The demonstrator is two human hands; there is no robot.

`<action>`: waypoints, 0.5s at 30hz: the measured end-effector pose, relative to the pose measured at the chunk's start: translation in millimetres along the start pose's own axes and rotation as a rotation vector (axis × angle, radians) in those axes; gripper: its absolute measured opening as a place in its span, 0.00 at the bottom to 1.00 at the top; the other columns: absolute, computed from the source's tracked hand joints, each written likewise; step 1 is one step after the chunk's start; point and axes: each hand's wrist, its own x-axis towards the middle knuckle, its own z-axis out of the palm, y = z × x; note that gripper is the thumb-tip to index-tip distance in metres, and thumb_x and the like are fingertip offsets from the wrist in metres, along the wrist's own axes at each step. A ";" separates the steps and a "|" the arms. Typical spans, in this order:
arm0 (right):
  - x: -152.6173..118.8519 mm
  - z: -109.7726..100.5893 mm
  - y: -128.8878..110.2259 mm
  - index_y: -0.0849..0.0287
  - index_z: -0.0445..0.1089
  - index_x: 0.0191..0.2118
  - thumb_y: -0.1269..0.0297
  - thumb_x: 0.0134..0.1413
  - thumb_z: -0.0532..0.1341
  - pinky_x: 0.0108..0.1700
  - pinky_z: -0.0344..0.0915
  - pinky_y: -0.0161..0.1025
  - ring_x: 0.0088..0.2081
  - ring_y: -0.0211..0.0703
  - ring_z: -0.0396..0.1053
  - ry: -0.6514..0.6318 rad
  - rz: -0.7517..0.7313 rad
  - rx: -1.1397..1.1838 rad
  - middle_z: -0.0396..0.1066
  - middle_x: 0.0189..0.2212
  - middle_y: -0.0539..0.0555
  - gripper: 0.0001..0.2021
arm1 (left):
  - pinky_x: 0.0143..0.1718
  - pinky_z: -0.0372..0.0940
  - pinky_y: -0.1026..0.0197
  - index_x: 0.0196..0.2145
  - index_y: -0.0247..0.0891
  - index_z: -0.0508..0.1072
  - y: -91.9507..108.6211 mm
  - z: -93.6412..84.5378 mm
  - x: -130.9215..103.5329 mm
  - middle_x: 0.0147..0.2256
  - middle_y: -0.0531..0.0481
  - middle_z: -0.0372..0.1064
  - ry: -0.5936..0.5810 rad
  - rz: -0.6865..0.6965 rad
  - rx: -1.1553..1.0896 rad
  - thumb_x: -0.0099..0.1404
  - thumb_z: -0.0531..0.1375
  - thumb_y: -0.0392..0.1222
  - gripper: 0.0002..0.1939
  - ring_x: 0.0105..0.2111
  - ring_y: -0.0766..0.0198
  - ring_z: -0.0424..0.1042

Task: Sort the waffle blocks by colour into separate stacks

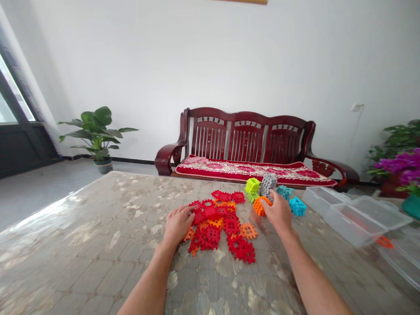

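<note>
Red and orange interlocking plastic tiles (210,234), notched along their edges, lie in a loose heap on the table. My left hand (179,222) rests at the heap's left side, fingers loosely stretched and touching the red tiles. To the right, my right hand (278,212) has its thumb against a small stack of orange tiles (259,206), gripping it; the far side of that grip is hidden. Just beyond are a grey stack (268,184), close to my right fingertips, and a lime-green stack (252,189). Teal tiles (285,191) and a blue stack (298,206) sit right of the hand.
Clear plastic boxes (352,218) with lids stand at the table's right, one with an orange piece (385,242) beside it. A patterned cover lies over the table (88,245). Beyond stand a wooden bench (247,135) and a potted plant (98,131).
</note>
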 end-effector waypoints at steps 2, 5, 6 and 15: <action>-3.8 1.2 -11.0 0.59 0.70 0.53 0.62 0.56 0.56 0.55 0.60 0.46 0.50 0.52 0.67 -0.008 -0.093 0.028 0.73 0.48 0.60 0.19 | 0.59 0.57 0.53 0.49 0.50 0.75 -0.9 1.1 0.4 0.55 0.52 0.72 0.006 0.001 -0.004 0.66 0.52 0.45 0.18 0.56 0.58 0.68; -10.4 12.3 -34.7 0.56 0.74 0.47 0.68 0.57 0.55 0.54 0.61 0.41 0.49 0.46 0.69 -0.177 -0.232 0.123 0.75 0.46 0.56 0.15 | 0.59 0.56 0.54 0.50 0.50 0.75 -0.9 1.4 0.0 0.55 0.53 0.72 0.006 -0.001 -0.006 0.66 0.52 0.45 0.18 0.56 0.59 0.67; -11.9 17.8 -43.1 0.56 0.74 0.46 0.70 0.56 0.55 0.53 0.62 0.39 0.48 0.44 0.69 -0.261 -0.260 0.140 0.75 0.45 0.55 0.15 | 0.59 0.56 0.54 0.50 0.50 0.75 -0.5 1.1 -0.4 0.55 0.52 0.72 0.004 -0.003 -0.005 0.66 0.52 0.45 0.18 0.56 0.59 0.67; 6.1 56.4 -88.1 0.59 0.76 0.45 0.74 0.61 0.50 0.51 0.63 0.39 0.48 0.46 0.72 -0.559 -0.389 -0.191 0.75 0.46 0.61 0.18 | 0.60 0.55 0.52 0.50 0.49 0.75 -1.7 1.3 0.1 0.55 0.51 0.72 0.001 -0.001 -0.016 0.66 0.52 0.44 0.18 0.56 0.59 0.67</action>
